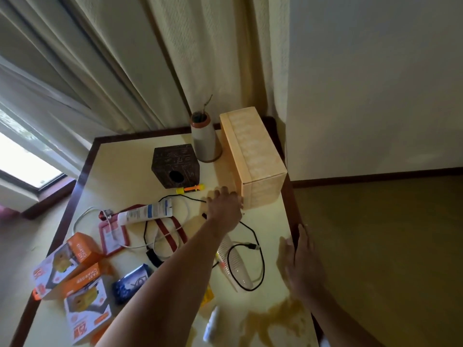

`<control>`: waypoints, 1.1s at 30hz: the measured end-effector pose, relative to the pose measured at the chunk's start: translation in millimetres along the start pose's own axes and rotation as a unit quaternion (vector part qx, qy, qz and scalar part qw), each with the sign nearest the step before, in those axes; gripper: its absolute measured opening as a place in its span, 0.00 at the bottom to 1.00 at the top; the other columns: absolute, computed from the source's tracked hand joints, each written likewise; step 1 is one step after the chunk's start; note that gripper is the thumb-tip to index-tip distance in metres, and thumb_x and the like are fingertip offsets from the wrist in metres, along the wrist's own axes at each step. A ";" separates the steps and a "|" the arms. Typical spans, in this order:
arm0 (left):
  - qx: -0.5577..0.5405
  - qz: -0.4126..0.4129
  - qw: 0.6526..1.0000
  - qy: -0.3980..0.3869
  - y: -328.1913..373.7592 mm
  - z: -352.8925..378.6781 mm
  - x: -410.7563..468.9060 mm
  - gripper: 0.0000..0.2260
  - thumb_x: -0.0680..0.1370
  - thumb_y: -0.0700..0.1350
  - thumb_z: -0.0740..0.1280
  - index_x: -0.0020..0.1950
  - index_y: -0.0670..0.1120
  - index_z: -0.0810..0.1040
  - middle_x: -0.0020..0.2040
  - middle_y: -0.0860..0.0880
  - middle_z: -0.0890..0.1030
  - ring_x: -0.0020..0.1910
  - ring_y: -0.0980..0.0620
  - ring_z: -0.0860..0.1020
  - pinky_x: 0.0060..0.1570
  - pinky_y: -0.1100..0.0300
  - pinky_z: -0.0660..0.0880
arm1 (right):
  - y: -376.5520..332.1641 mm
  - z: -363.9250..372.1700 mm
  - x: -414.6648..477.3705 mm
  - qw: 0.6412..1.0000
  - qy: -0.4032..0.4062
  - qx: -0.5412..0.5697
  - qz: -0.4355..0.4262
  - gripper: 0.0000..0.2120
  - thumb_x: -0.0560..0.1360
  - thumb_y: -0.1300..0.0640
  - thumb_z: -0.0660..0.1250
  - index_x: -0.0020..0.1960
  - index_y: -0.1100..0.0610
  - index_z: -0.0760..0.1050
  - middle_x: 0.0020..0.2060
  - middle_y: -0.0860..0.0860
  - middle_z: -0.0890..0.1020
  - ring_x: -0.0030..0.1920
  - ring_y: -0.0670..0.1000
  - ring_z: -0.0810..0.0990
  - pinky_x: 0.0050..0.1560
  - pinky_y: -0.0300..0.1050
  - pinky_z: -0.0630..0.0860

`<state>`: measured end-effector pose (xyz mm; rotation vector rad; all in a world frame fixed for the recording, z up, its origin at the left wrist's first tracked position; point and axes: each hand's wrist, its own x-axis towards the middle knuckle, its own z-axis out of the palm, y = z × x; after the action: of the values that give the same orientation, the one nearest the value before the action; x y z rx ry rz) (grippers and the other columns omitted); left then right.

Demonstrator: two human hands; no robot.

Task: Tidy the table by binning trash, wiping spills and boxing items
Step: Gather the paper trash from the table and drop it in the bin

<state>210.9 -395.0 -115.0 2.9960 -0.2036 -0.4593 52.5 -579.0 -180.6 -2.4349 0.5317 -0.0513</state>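
Fingers (239, 198) of the left hand (225, 206) touch the near corner of the tan box (253, 156); whether they grip it cannot be told. Nearer than the box, the right hand (299, 256) lies flat, fingers straight, on the table (295, 214) edge. A black cable (258, 246) loops between the box and a brown spill (273, 319).

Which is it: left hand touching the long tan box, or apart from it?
Touching. The head view shows the left hand with its fingers laid against the near corner of the long tan box, no gap between.
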 end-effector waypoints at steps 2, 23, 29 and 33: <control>0.001 0.000 1.000 0.018 0.0 0.8 -0.3 0.14 0.81 0.45 0.63 0.65 0.50 0.80 0.64 0.43 0.76 0.65 0.39 0.73 0.67 0.40 0.68 | -2.2 -0.9 -0.1 1.000 -0.006 0.003 -0.006 0.29 0.84 0.41 0.49 0.80 0.56 0.58 0.79 0.56 0.64 0.75 0.58 0.67 0.71 0.61 0.70; -0.531 -0.057 0.842 0.070 222.5 67.0 -272.5 0.08 0.86 0.42 0.60 0.51 0.50 0.77 0.45 0.54 0.77 0.43 0.56 0.76 0.42 0.62 0.70 | 159.8 -89.0 -94.6 0.961 -0.048 0.244 0.119 0.10 0.85 0.56 0.60 0.59 0.52 0.79 0.40 0.51 0.82 0.34 0.45 0.76 0.33 0.36 0.73; -0.594 -0.160 0.782 -0.102 314.2 205.8 -320.9 0.08 0.86 0.45 0.62 0.60 0.52 0.80 0.47 0.53 0.83 0.46 0.57 0.83 0.41 0.66 0.77 | 327.1 -73.6 -146.1 0.963 -0.059 0.177 0.194 0.11 0.82 0.60 0.61 0.44 0.49 0.77 0.43 0.50 0.81 0.41 0.47 0.77 0.42 0.40 0.71; -0.549 -0.248 0.785 -0.145 331.4 318.2 -313.3 0.05 0.81 0.43 0.68 0.55 0.52 0.80 0.50 0.52 0.80 0.46 0.57 0.79 0.37 0.64 0.73 | 419.3 -38.7 -167.0 0.961 -0.076 0.124 0.236 0.10 0.81 0.61 0.63 0.56 0.60 0.83 0.52 0.55 0.85 0.47 0.49 0.79 0.42 0.35 0.71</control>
<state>-220.7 -701.5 -285.4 1.7611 0.6368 -0.7416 -258.8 -836.8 -385.0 -1.9958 0.9572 0.2532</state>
